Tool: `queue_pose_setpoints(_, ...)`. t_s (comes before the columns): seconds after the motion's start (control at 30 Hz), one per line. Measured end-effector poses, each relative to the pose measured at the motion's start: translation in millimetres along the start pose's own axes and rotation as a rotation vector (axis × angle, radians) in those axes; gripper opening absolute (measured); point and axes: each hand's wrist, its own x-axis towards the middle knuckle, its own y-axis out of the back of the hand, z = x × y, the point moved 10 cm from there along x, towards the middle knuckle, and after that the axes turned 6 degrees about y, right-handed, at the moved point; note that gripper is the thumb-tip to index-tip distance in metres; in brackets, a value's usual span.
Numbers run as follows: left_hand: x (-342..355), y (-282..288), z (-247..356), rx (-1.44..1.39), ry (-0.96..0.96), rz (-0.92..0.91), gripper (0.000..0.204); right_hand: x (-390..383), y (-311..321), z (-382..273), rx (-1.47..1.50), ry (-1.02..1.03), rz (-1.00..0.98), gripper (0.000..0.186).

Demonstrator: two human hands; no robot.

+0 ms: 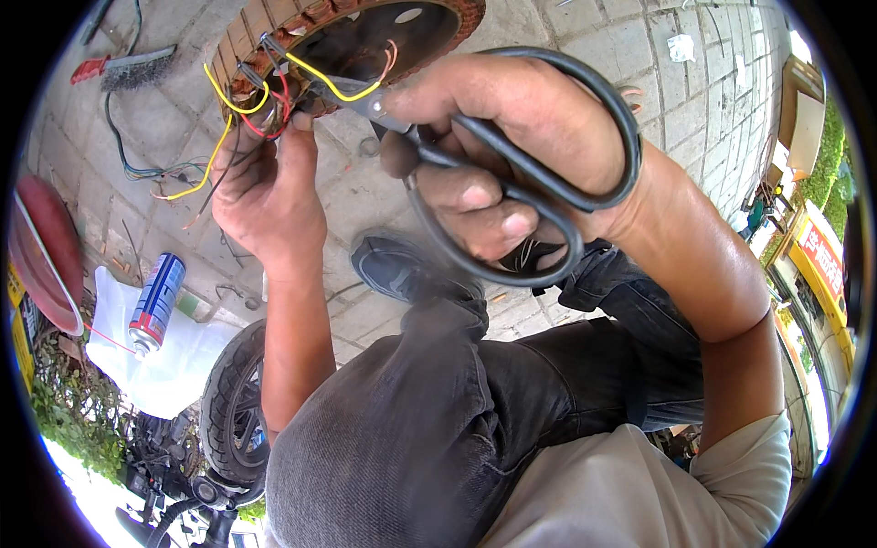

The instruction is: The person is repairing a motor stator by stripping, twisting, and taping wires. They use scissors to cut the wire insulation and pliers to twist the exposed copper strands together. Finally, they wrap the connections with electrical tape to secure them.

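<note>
My right hand (534, 114) grips a pair of scissors (395, 121) with large black loop handles. The metal blades reach left into the wires at the stator's near edge; their tips are partly hidden. My left hand (274, 196) is closed in a pinch on thin wires below the same edge. At the top stands a round motor stator (251, 36) with slotted metal plates and copper windings. A yellow wire (333, 89) with bare copper ends lies across the blades. More yellow, red and black wires hang about my left fingertips.
On the paving lie a wire brush (139, 69) and a multi-wire cable (117, 137) at left. A blue spray can (157, 300) rests on a white plastic bag (183, 370), beside a red basin (46, 260). A tyre (219, 402) stands at lower left; my shoe (388, 263) is below my hands.
</note>
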Motion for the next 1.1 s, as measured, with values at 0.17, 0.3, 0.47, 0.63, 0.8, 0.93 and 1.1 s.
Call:
queue_pose_setpoints(0.17, 0.3, 0.5, 0.5, 0.05, -0.015, -0.021, 0.023, 0.8, 3.0, -7.7, -0.064, 0.018, -0.001, 0.027)
queue_pose_setpoints(0.3, 0.6, 3.5, 0.4, 0.103, -0.104, -0.039, 0.025, 1.1, 1.1, -6.0, -0.049, 0.034, 0.041, 0.026)
queue_pose_setpoints(0.47, 0.4, 1.0, 2.4, 0.038, -0.049, -0.025, 0.024, -2.4, 0.3, -6.0, -0.128, 0.093, 0.084, 0.026)
queue_pose_setpoints(0.63, 1.5, 4.2, -0.2, 0.03, -0.008, -0.034, 0.023, -2.1, 7.2, -7.8, -0.116, 0.084, 0.081, 0.032)
queue_pose_setpoints(0.8, 1.7, 13.1, -5.9, -0.022, -0.011, 0.008, 0.023, -10.6, 4.2, -0.7, -0.127, 0.026, 0.091, 0.04)
queue_pose_setpoints(0.93, 4.3, 10.8, -7.7, -0.076, 0.009, -0.018, 0.024, -7.5, -5.0, 10.1, -0.077, 0.074, 0.015, 0.03)
queue_pose_setpoints(1.1, 0.6, 13.8, -11.8, -0.061, 0.073, 0.034, 0.023, -0.7, -17.6, 8.0, -0.035, 0.083, -0.03, 0.028)
